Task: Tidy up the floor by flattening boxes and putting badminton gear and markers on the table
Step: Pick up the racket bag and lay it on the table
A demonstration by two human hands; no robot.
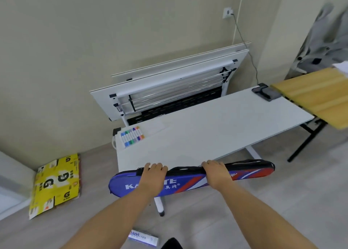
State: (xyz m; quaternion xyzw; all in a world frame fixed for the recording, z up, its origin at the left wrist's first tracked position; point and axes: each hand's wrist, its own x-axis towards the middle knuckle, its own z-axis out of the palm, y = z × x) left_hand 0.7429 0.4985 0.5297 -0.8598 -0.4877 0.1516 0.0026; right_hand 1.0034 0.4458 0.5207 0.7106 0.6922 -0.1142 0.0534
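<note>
Left hand [153, 175], right hand [216, 173] grip one racket bag [188, 182]; table [207, 128] edge.

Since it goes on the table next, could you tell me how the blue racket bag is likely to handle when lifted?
The racket bag probably stays fairly stiff: held by the left hand and right hand, its ends barely droop. It looks light. Its glossy fabric may slide on the white table.

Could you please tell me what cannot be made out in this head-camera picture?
- Racket bag: closed, so its contents are hidden; the left hand covers part of its lettering, and the right hand grips it too.
- White tube on the floor: partly hidden behind the left forearm, label blurred.
- Marker set on the table: labels too small.
- Grey garment: blurred, cut off at the right edge.
</note>
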